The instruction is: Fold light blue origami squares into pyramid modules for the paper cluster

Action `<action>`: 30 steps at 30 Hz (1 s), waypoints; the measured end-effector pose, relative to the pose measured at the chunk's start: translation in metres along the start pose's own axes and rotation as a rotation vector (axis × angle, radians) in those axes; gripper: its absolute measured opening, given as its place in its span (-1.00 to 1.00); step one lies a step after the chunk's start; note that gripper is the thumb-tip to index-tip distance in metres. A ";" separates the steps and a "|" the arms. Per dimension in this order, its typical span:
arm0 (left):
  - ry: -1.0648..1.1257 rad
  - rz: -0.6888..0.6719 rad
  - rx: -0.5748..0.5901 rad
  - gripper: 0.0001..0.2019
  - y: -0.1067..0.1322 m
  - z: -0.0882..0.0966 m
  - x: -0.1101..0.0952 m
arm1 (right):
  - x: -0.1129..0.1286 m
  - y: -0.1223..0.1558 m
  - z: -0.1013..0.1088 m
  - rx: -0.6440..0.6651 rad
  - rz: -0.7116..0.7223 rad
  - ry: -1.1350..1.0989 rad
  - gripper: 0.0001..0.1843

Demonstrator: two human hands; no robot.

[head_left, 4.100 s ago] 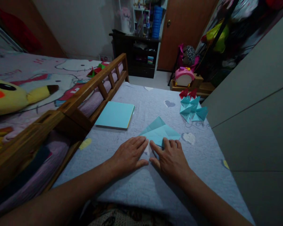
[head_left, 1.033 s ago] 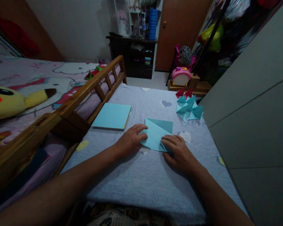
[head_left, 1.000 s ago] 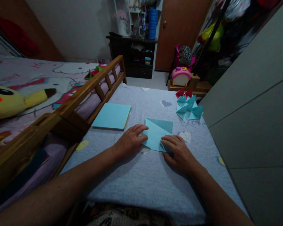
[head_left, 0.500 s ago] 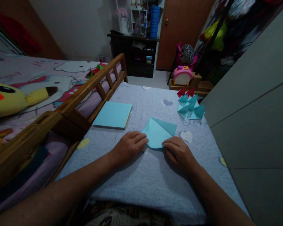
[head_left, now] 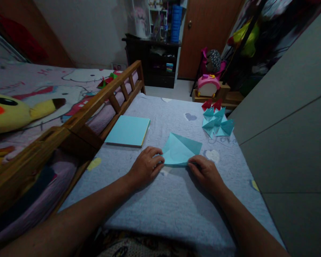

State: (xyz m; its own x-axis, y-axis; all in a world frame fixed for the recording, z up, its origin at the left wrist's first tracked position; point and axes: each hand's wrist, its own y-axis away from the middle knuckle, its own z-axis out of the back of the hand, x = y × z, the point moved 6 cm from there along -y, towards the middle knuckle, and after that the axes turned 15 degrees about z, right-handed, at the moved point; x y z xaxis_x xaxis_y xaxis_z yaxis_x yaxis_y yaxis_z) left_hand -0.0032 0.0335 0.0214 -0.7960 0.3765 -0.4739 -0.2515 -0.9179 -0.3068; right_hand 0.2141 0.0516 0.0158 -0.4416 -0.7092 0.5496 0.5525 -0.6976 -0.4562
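Observation:
A sheet of light blue origami paper point(head_left: 179, 150) with crease lines lies on the cloth-covered surface in front of me. Its near edge is held at both ends. My left hand point(head_left: 147, 162) pinches the left corner between thumb and fingers. At the right end, my right hand point(head_left: 204, 170) grips the edge with curled fingers. The stack of light blue paper point(head_left: 128, 130) rests to the left, beyond my left hand. Folded blue paper pieces point(head_left: 216, 123) stand at the far right, with red folded paper point(head_left: 212, 105) behind them.
A wooden bed rail point(head_left: 104, 96) runs along the left side; a yellow plush toy point(head_left: 13, 110) lies on the bed beyond it. Pale cabinet panels point(head_left: 291, 142) border the right. Past the far edge stand a pink toy case point(head_left: 208, 85) and a dark cabinet point(head_left: 149, 64).
The paper's near edge, curved downward before, now runs straighter between my hands. My left hand has shifted slightly left and my right hand slightly right, thumbs and fingers closing on the edge.

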 end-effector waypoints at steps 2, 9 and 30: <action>0.044 0.058 0.012 -0.95 0.000 -0.002 0.005 | -0.004 -0.002 0.000 -0.016 -0.040 0.005 -0.85; 0.100 0.232 0.076 -0.95 -0.003 -0.005 0.015 | -0.015 -0.001 0.003 -0.093 -0.236 -0.031 -0.80; 0.028 0.151 0.038 -0.93 0.001 -0.003 0.010 | -0.018 -0.030 -0.008 0.261 -0.254 0.395 -0.86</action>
State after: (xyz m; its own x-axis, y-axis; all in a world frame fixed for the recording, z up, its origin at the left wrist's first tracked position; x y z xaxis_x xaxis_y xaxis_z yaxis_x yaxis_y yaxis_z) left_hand -0.0095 0.0365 0.0137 -0.8111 0.2365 -0.5349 -0.1511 -0.9683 -0.1989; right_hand 0.1998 0.0847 0.0143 -0.7891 -0.5407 0.2915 0.5287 -0.8394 -0.1258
